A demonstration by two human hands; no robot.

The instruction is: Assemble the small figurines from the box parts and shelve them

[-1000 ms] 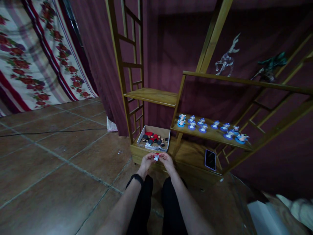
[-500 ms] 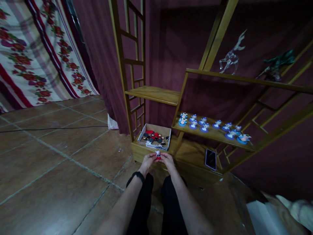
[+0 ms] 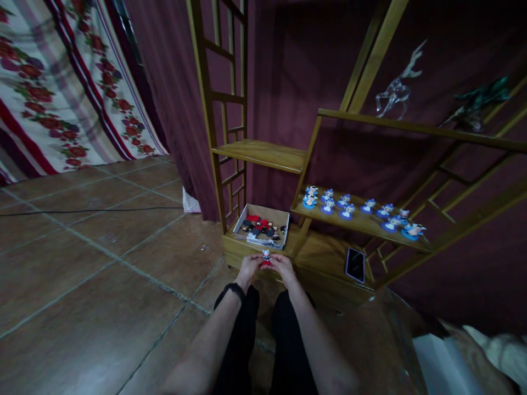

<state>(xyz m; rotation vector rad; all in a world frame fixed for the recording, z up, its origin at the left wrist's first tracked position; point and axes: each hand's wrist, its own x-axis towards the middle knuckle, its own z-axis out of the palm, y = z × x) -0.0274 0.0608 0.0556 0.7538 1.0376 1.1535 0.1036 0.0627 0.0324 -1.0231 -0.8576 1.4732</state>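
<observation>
A small figurine [image 3: 266, 256] with a white head and a red base stands upright between my two hands, in front of the low cabinet. My left hand [image 3: 250, 268] grips its base from the left, fingers closed. From the right, my right hand [image 3: 283, 266] pinches the same base. Just beyond them a shallow cardboard box [image 3: 268, 212] rests on the cabinet's lower board, holding several small red, black and white pieces and figures. Fine details of the figurine are too small to make out.
On the slanting middle shelf [image 3: 358, 224] stand several purple and blue figurines [image 3: 347, 212]. A phone [image 3: 355, 265] lies on the lower board at right. Higher up are a clear deer ornament [image 3: 397, 90] and a green ornament [image 3: 480, 101]. A black cable [image 3: 102, 210] crosses the tiled floor.
The camera view has shifted slightly. Both hands keep hold of the figurine in nearly the same place, and the box and shelf figurines have not moved.
</observation>
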